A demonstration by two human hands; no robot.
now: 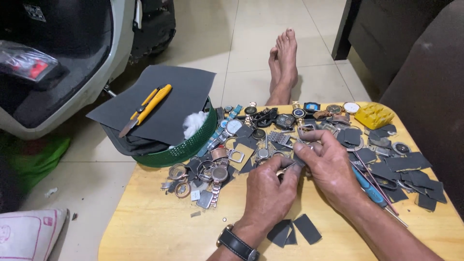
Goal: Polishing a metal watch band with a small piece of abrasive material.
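My left hand (268, 191), with a dark-strapped wristwatch on its wrist, pinches a small metal watch part (285, 169) over the wooden table (145, 227). My right hand (328, 164) meets it from the right, fingertips pressing a small grey scrap of sandpaper against that part. Both hands work just in front of a heap of watches and watch cases (261, 135) spread across the table's middle. Most of the held part is hidden by my fingers.
A green basket (186, 147) at the table's left holds grey sandpaper sheets (164, 99), a yellow utility knife (147, 108) and cotton (193, 123). A yellow block (373, 115), sandpaper scraps (411, 169) and a blue-handled tool (369, 188) lie right. Bare feet (284, 63) rest beyond. A scooter (58, 63) stands left.
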